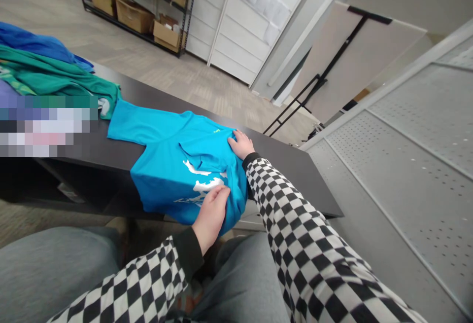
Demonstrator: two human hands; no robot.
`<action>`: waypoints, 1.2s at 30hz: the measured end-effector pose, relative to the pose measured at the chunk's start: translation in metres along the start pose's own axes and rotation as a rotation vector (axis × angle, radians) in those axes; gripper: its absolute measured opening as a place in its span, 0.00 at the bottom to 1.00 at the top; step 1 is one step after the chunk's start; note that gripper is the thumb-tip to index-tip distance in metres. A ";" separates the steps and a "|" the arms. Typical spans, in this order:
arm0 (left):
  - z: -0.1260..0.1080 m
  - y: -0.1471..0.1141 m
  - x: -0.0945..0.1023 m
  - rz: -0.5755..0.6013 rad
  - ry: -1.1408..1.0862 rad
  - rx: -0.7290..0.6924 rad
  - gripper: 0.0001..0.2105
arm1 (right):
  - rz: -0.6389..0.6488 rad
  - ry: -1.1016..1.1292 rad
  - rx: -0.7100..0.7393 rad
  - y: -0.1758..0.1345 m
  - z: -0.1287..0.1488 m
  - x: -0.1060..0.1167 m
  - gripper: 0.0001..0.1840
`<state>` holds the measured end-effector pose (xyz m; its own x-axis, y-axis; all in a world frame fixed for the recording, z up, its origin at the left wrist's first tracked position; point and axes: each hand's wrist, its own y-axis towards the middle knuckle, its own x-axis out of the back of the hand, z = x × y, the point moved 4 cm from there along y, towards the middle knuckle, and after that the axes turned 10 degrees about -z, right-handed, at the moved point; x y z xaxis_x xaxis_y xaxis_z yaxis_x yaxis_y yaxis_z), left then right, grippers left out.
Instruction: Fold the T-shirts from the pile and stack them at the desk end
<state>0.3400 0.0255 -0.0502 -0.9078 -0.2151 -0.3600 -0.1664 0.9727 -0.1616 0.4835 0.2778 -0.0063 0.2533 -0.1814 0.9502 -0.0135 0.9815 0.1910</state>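
Black-and-white checkered sleeves (pixel 295 224) and grey-trousered legs (pixel 244 278) sit nearest, person seated at a long dark-grey flat-topped bench (pixel 284 165); bright-blue fabric T-shirt with white print (pixel 166 158) lies across the top, near part draped over the front edge, one sleeve stretched left, right end bunched; left hand (pixel 210 217) has fingers curled tight, holding T-shirt cloth beside the print; right hand (pixel 242 144) is on the shirt's far right edge, can't tell if it's pinching or just resting; crumpled green printed garment (pixel 70 81) just beyond the stretched sleeve, royal-blue garment (pixel 37 44) behind that.
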 end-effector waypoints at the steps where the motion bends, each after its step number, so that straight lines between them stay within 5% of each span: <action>1: 0.005 -0.001 -0.002 0.020 0.009 0.035 0.21 | 0.001 0.000 0.001 0.000 0.000 0.000 0.39; 9: 0.006 -0.013 -0.003 0.094 0.444 -0.138 0.17 | -0.009 0.012 0.012 0.001 -0.002 -0.003 0.39; 20: 0.020 -0.013 0.026 -0.069 0.154 -0.132 0.14 | -0.015 0.021 0.009 0.003 -0.003 -0.004 0.40; 27: 0.044 -0.016 0.019 0.294 0.440 -0.019 0.10 | -0.011 0.033 0.004 0.000 0.000 0.000 0.39; 31: 0.035 -0.021 0.024 0.337 0.324 -0.112 0.10 | -0.008 0.036 -0.001 -0.002 0.003 0.001 0.40; 36: 0.060 -0.013 0.034 0.403 0.213 0.195 0.06 | -0.012 0.038 0.003 -0.003 0.003 0.002 0.40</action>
<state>0.3346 0.0006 -0.1156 -0.9471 0.2166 -0.2370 0.2702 0.9364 -0.2240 0.4807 0.2745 -0.0041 0.2899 -0.1910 0.9378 -0.0127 0.9790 0.2034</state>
